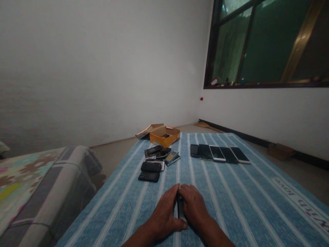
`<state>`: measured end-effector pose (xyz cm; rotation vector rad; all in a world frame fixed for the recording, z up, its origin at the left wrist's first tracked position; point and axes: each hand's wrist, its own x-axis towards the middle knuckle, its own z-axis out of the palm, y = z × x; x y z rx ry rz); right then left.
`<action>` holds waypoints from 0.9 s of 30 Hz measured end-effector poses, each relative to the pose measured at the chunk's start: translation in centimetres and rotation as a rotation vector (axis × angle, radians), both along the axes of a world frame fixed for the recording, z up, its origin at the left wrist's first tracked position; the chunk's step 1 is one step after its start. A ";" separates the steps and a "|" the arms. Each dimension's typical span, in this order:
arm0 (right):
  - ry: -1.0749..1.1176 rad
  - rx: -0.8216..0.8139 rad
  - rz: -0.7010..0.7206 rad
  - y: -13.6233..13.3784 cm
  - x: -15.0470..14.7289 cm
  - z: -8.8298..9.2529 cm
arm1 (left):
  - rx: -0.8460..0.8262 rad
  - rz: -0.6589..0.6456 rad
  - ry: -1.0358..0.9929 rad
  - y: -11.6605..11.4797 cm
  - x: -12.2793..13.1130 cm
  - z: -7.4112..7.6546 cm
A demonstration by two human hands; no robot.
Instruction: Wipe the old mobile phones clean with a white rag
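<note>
Low over the near middle of the cloth, a dark mobile phone [180,208] stands on edge between my two hands. My left hand [166,212] is closed on it from the left, its thumb reaching across the near end. From the right, my right hand [194,205] wraps its curled fingers over the far part of the same phone. Most of the phone's faces are hidden by my hands. Ahead and to the left lie a black keypad phone [148,176], a black phone [151,167] and a loose pile of older phones [156,151].
Several phones lie side by side in a row, including a white-edged phone [217,153]. Behind the pile stands an open orange box [164,140], its lid [149,130] beside it. Blue striped cloth [123,206] covers the table. A bed [64,178] is at the left.
</note>
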<state>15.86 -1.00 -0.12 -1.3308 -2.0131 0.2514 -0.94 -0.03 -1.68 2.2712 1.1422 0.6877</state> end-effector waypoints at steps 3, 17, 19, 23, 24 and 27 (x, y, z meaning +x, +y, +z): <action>-0.042 0.009 -0.041 -0.5 0.0 -0.3 | 0.001 -0.012 0.007 0.0 0.0 0.2; 0.021 0.100 0.080 -1.1 -0.6 -0.3 | 0.143 -0.035 -0.020 0.1 -0.1 -0.8; 0.004 0.102 0.099 -1.4 -0.6 -0.3 | 0.140 -0.035 -0.016 0.1 -0.1 -0.7; -0.015 0.071 0.051 -1.4 -0.2 0.0 | 0.077 -0.024 0.004 0.0 -0.1 -0.3; -0.018 0.061 0.031 -1.3 -0.1 0.0 | 0.052 -0.023 0.014 0.0 -0.1 -0.1; -0.036 0.048 -0.010 -1.6 0.3 -0.4 | -0.002 -0.032 0.031 -0.1 -0.1 0.4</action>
